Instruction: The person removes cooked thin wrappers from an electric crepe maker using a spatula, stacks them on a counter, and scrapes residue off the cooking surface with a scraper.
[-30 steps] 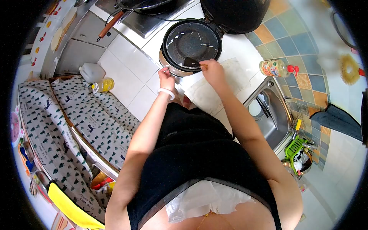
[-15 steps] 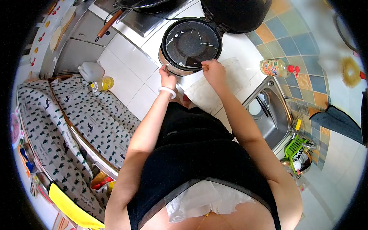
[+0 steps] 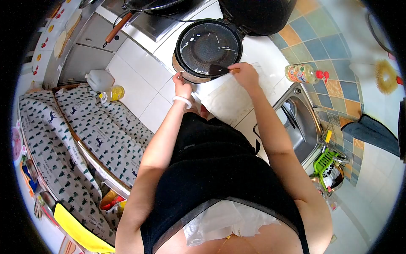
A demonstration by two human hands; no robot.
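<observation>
A round black electric baking pan point(image 3: 207, 46) sits on the white counter, its lid point(image 3: 258, 17) raised behind it. White residue and scraps show on the inner surface. My left hand point(image 3: 182, 88), with a white bangle at the wrist, is closed at the pan's front left edge; its fingertips grip there. In my right hand point(image 3: 246, 76) is a spatula point(image 3: 218, 69) with a dark blade and a brown handle. The blade lies over the pan's front right rim; whether it touches the surface cannot be made out.
A whitish cloth point(image 3: 230, 99) lies on the counter before the pan. To the right are a detergent bottle point(image 3: 301, 74) and a steel sink point(image 3: 306, 139) with dishes. A frying pan's wooden handle point(image 3: 118, 27) juts out at upper left. An oil bottle point(image 3: 112, 94) stands at left.
My right hand has moved to the right with the spatula, and its blade has shifted toward the pan's right rim. My left hand stays at the pan's edge. The view has shifted slightly.
</observation>
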